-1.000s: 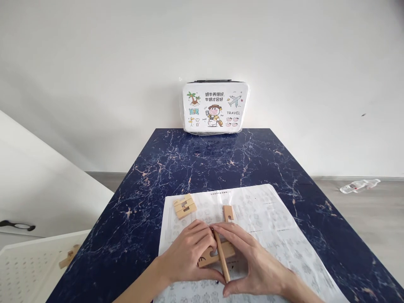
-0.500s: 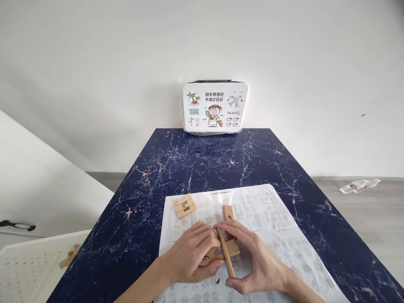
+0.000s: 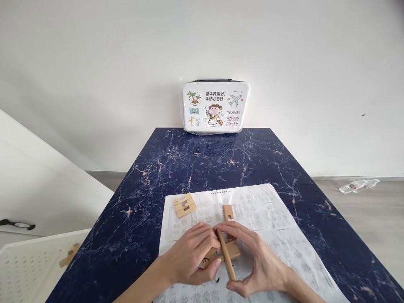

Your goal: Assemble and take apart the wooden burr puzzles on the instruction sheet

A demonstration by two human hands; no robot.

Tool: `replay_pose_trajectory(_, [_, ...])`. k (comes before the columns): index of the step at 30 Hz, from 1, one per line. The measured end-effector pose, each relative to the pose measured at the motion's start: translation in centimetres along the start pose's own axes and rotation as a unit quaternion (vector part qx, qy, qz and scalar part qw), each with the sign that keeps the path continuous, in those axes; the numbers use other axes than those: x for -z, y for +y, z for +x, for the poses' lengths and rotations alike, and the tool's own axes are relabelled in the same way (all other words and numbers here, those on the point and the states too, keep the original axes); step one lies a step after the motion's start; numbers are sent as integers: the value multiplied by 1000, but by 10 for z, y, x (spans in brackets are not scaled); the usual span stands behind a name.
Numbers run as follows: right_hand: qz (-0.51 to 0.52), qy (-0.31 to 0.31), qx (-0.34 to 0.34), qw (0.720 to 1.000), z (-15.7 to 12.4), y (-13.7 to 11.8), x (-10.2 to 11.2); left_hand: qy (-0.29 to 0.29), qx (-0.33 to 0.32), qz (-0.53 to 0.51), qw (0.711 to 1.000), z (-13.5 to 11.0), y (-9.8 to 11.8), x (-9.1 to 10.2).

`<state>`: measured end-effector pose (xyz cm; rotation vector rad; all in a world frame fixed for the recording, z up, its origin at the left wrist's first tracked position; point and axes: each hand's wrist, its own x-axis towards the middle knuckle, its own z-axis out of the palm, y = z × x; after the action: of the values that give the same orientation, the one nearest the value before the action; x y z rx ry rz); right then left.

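Observation:
My left hand (image 3: 192, 254) is closed on a wooden puzzle piece (image 3: 234, 249) with a notch and dark markings. Crossing over that piece is a slim wooden puzzle bar (image 3: 227, 259), seen nearly edge-on. My right hand (image 3: 260, 261) pinches the bar by its ends, fingertips at the far end and thumb at the near one. Just beyond my right fingers, another notched wooden piece (image 3: 228, 210) lies on the printed sheet (image 3: 280, 235); its near part is partly hidden. A small block of joined wooden pieces (image 3: 185, 205) rests at the sheet's upper left.
The sheet covers the near part of a dark blue marbled table (image 3: 208, 164). A white cartoon-printed case (image 3: 216, 107) stands against the wall at the back. Left of the table, a white perforated basket (image 3: 28, 265) holds wooden pieces (image 3: 69, 255). Clear plastic packaging (image 3: 358, 185) lies on the floor at right.
Both hands stay in nearly the same place. The bar's near end and my right thumb have shifted slightly toward me, and my left thumb has moved a little.

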<state>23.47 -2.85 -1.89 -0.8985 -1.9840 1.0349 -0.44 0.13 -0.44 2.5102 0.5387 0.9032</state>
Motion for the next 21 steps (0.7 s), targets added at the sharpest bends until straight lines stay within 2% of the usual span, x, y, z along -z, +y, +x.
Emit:
replay_pose_trajectory(6, [-12, 7, -4, 1000, -2, 0, 0, -4, -2, 20, 1000, -1, 1, -1])
replay_pose_trajectory(11, [-11, 11, -6, 1000, -3, -1, 2, -7, 22, -5, 1000, -3, 0, 0])
replay_pose_trajectory(16, [-15, 16, -27, 999, -2, 3, 5, 8, 31, -17, 999, -5, -2, 2])
replay_pose_trajectory(21, [-6, 10, -17, 1000, -3, 1, 5, 33, 41, -54, 997, -4, -1, -3])
